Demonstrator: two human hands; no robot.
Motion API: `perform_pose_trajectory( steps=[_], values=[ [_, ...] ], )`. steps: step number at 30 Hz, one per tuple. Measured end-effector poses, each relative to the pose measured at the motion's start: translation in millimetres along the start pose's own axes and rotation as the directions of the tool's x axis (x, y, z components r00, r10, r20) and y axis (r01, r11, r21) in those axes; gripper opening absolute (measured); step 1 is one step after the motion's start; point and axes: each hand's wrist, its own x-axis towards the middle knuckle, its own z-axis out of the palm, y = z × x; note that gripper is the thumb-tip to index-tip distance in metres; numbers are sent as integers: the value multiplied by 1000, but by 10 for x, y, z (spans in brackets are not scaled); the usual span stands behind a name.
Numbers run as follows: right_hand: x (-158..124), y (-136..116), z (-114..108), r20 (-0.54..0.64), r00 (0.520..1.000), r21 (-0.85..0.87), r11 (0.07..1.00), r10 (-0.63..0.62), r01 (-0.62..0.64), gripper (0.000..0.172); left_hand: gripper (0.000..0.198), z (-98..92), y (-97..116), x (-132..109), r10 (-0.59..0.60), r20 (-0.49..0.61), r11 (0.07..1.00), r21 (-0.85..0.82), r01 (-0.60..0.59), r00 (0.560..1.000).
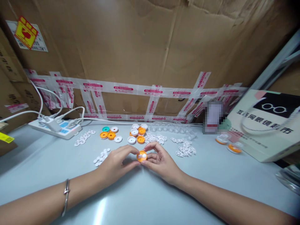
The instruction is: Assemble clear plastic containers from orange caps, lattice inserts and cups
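Between both hands, an orange round plastic cap (142,156) is held with its hollow side toward me; small white parts sit inside it. My left hand (117,162) pinches the cap's left edge with thumb and index finger. On the other side, my right hand (161,161) grips the right edge, its fingers curled. Beyond the hands lie orange caps (111,135), white caps (131,140) and a green cap (105,129). Small white discs (101,157) are gathered left of my left hand. White perforated pieces (186,149) lie in piles to the right.
A white power strip (52,128) with plugged cables stands at the back left. Clear plastic pieces (173,128) line the back. Two orange-and-clear assemblies (234,148) sit by a paper bag (267,125) on the right. A large cardboard box (140,47) walls off the rear.
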Motion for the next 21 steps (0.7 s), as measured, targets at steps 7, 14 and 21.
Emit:
perform_pose_trajectory(
  steps=[7, 14, 21],
  values=[
    [1, 25, -5, 5, 1000, -68, 998, -6, 6, 38, 18, -251, -189, 387, -118, 53, 973, 206, 105, 992],
    [-10, 13, 10, -5, 1000, -107, 994, -12, 12, 37, 26, -154, -547, 741, -234, 94, 940, 277, 201, 968],
    [-5, 19, -18, 2, 1000, -70, 997, -14, 14, 36, 35, -172, -489, 749, -322, 63, 945, 79, 317, 945]
  ],
)
